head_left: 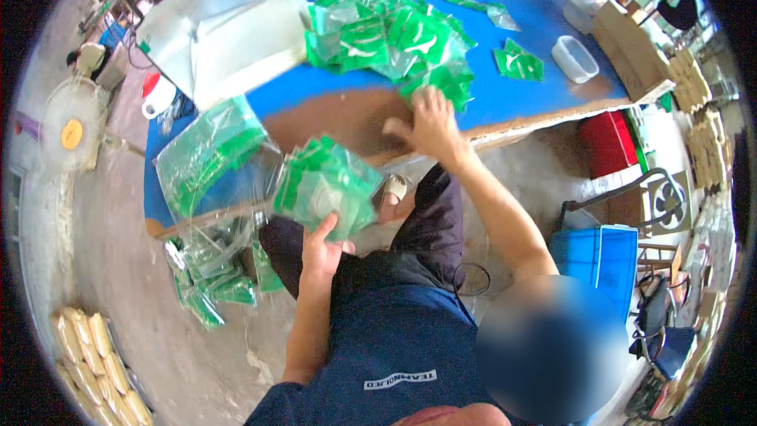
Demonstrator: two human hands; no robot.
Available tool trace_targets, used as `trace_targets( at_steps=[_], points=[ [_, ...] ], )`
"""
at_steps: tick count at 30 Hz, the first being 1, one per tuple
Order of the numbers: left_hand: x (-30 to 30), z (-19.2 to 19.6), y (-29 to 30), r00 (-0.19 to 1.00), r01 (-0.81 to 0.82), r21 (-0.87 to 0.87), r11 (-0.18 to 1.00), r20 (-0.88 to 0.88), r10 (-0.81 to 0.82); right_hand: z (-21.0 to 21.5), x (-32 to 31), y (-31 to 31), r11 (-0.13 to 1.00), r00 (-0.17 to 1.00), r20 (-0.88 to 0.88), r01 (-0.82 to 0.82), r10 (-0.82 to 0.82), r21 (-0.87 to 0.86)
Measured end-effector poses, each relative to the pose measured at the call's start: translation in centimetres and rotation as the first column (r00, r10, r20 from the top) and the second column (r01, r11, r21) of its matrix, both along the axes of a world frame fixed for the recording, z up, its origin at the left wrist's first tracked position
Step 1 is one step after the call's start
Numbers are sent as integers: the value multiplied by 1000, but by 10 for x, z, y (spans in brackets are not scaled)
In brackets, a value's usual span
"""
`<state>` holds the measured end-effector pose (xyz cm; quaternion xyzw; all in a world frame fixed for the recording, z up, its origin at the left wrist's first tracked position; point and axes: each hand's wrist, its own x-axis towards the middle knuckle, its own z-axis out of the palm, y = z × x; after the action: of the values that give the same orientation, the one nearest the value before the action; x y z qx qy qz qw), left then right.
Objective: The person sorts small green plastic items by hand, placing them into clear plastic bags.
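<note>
My left hand [319, 251] is closed on the near edge of a fanned stack of green-and-clear plastic packets [327, 187], held above my lap in front of the table edge. My right hand [432, 125] reaches to the near side of a heaped pile of similar green packets [394, 35] on the blue-topped table. Its fingertips touch a green packet [445, 83] at the pile's near edge, and its thumb stands apart from the fingers. Nothing shows as gripped there. Two loose green packets lie to the right of the pile, one of them a flat square [519, 61].
A large clear bag of green packets [211, 154] lies on the table's left end, with more bagged packets [217, 284] below it. Behind stands a whitish box [236, 47]. A clear plastic tub [576, 60] sits at right; a blue crate [597, 256] stands on the floor.
</note>
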<state>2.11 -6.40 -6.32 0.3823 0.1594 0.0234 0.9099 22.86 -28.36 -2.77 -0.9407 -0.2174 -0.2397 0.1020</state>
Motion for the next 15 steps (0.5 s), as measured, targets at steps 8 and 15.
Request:
trace_targets(
  at_steps=[8, 15],
  points=[
    [-5, -25, 9, 952, 256, -426, 868, 267, -149, 10, -91, 47, 39, 843, -184, 191, 506, 981],
    [12, -25, 6, 995, -20, -422, 906, 77, 58, 44, -37, 37, 646, 786, -421, 37, 453, 763]
  ],
)
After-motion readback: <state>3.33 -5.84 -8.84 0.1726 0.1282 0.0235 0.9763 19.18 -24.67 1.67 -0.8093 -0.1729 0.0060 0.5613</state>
